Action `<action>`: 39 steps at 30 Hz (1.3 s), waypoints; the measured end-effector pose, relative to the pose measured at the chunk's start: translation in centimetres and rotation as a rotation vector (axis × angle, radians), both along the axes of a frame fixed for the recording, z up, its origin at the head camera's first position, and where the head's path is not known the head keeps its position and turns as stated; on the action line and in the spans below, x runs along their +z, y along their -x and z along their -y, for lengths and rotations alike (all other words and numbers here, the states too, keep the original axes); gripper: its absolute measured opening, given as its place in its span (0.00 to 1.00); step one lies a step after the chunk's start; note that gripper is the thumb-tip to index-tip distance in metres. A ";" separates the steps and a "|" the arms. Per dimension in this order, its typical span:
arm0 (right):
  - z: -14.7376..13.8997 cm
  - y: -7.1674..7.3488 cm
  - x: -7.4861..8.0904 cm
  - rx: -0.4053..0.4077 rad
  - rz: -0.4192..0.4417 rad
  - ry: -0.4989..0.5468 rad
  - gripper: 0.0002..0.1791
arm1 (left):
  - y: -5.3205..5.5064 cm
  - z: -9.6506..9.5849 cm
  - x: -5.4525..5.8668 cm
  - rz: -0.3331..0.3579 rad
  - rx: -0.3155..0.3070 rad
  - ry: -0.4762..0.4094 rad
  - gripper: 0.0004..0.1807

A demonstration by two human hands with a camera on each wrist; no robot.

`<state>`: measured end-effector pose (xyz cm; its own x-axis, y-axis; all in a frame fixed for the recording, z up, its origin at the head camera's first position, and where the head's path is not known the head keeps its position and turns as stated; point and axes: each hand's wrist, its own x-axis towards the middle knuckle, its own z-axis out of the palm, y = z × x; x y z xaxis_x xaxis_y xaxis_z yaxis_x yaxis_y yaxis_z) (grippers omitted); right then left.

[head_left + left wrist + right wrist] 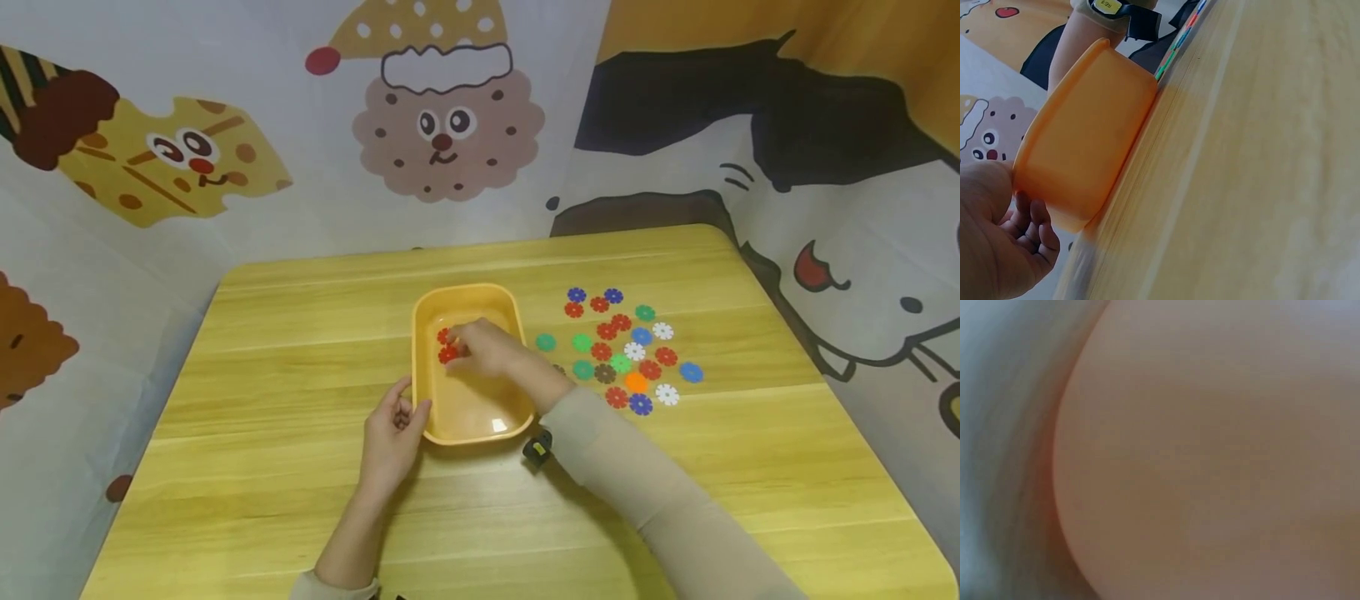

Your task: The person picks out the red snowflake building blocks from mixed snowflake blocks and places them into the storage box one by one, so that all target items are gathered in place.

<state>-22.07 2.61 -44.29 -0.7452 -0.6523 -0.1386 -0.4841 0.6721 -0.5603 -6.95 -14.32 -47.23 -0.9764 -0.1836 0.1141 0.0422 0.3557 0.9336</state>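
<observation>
An orange-yellow plastic tray (480,417) stands on the wooden table. My left hand (393,433) grips its near left side, the thumb at the rim and the other fingers curled against the outer wall, as the left wrist view also shows. Over the far rim side, my right hand (487,346) reaches down into the tray from the right. Its bent fingers and thumb are around a red flower-shaped disc (447,355). Another red disc (444,336) lies just beyond, beside the fingertips. Skin and sleeve fill the blurred right wrist view.
To the tray's right, several flower-shaped discs in red, blue, green, white, brown and orange lie spread on the table (285,400); an orange disc (636,382) is among them. The right forearm passes in front of some. A cartoon-printed cloth (450,225) hangs behind the table.
</observation>
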 end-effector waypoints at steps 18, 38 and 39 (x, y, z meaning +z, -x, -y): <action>-2.6 0.0 1.4 -0.016 -0.157 0.263 0.24 | 0.0 0.0 0.1 -0.004 0.005 0.021 0.24; -8.8 -0.2 0.3 -0.191 -0.307 0.506 0.20 | 0.0 -0.2 0.0 0.017 0.021 0.014 0.24; -9.1 -0.3 0.2 -0.203 -0.300 0.504 0.20 | 0.0 -0.2 0.0 0.018 0.022 0.017 0.24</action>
<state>-21.81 11.71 -44.07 -0.8200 -0.4237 0.3848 -0.5600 0.4553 -0.6921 -6.91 -14.15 -47.25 -0.9741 -0.2032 0.0994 0.0171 0.3719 0.9281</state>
